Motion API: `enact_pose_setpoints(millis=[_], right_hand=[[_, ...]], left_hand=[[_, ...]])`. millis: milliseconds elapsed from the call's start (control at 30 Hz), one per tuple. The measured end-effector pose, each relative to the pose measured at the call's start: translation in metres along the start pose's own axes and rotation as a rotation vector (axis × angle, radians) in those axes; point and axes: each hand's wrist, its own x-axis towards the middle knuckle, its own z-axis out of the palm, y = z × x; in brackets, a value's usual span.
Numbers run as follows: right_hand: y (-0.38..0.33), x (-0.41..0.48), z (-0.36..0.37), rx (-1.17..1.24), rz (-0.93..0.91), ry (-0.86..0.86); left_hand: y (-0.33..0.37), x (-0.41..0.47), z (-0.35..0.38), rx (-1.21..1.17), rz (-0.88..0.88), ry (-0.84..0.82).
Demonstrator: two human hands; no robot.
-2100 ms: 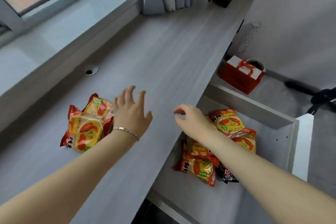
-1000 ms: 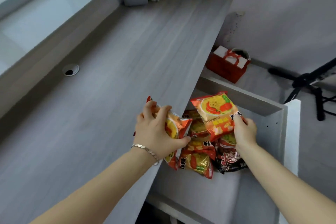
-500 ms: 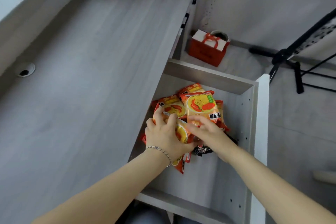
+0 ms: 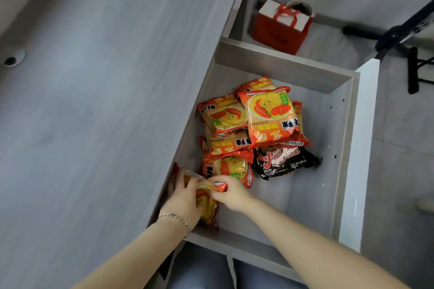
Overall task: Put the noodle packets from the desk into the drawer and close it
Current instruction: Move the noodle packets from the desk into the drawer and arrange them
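The drawer (image 4: 347,138) stands pulled open beside the grey desk (image 4: 105,101). Several orange noodle packets (image 4: 270,117) lie piled in it, with one black packet (image 4: 284,162) among them. My left hand (image 4: 183,199) and my right hand (image 4: 229,191) both grip one orange packet (image 4: 206,206), held on edge in the drawer's near left corner, against the side under the desk top. No packets show on the desk top.
A red gift bag (image 4: 281,28) sits on the floor behind the drawer. A black tripod (image 4: 404,37) stands at the right. A cable hole (image 4: 13,58) marks the desk at the far left. The drawer's white front panel (image 4: 359,152) is on the right.
Both hands took the packets off the desk and carried them into the drawer. One packet now lies on top of the pile; my right hand moved over to the packet in my left.
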Motion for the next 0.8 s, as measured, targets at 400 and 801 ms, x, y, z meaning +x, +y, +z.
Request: enact_pose_setpoints(millis=[400, 801], right_hand=[[0.010, 0.021, 0.021, -0.138, 0.128, 0.240], [0.034, 0.018, -0.032, -1.252, -0.148, 0.373]], left_hand=[[-0.012, 0.031, 0.010, 0.383, 0.116, -0.027], [-0.013, 0.041, 0.010, 0.395, 0.102, -0.057]])
